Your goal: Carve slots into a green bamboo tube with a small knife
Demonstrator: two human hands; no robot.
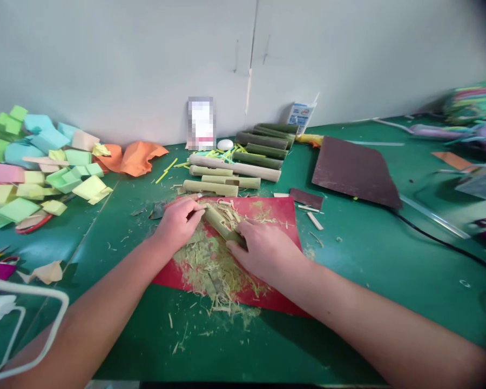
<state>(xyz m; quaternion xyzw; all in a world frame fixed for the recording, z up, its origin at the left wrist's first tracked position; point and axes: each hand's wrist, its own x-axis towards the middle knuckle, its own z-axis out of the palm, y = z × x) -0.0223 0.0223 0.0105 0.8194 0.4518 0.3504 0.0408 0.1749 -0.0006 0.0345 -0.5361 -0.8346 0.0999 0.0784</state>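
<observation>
A pale green bamboo tube (218, 221) with a notch cut in its side lies slantwise over a red sheet (281, 289). At its upper left end the fingers of my left hand (180, 221) are pinched together. My right hand (263, 246) is closed round its lower right end, hiding that end. Bamboo shavings and dust (210, 265) cover much of the sheet. Just behind my left hand lies a thin tool with a reddish handle (192, 199), partly hidden by the fingers.
Several cut bamboo tubes (263, 141) lie in rows behind the sheet. A brown board (354, 170) and a black cable (441, 240) are to the right. Folded coloured papers (36, 162) are heaped left. A white bent tube (56, 308) crosses the front left, before my forearm.
</observation>
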